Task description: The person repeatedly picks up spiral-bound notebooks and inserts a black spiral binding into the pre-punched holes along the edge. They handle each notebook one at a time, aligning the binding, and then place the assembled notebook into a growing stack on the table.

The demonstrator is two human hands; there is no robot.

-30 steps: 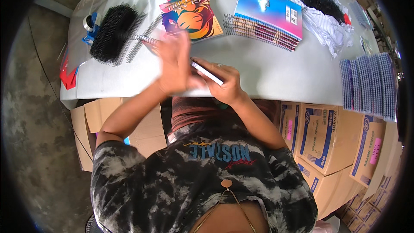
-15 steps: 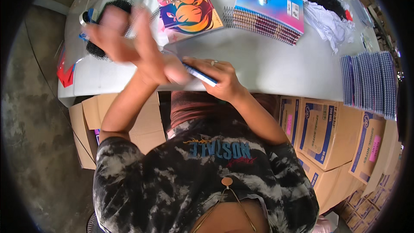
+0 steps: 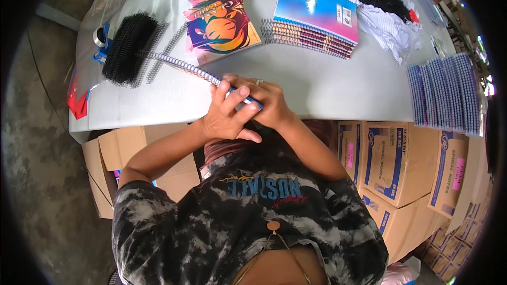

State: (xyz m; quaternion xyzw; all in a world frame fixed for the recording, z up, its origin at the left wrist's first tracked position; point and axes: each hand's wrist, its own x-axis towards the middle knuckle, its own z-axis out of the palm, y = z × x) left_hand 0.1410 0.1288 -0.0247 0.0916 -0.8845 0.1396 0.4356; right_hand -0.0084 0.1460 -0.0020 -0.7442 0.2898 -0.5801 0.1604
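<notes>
My right hand is closed round a notebook, held nearly edge-on at the table's front edge; only a narrow blue and white strip of it shows. From its upper left end a long spiral coil sticks out toward the pile of dark coils. Across the notebook's edge lies my left hand, fingers stretched and thumb apart, touching where the coil meets the notebook. How far the coil runs into the notebook is hidden by my fingers.
Dark spiral coils lie on the white-covered table beside a blue tape dispenser. Further along are illustrated covers, stacked spiral notebooks, more coils on crumpled cloth, and a notebook row. Cardboard boxes stand below.
My left hand has come down and right from a blurred, spread pose over the table to the notebook. The coil sticking out now shows clearly. My right hand keeps its hold.
</notes>
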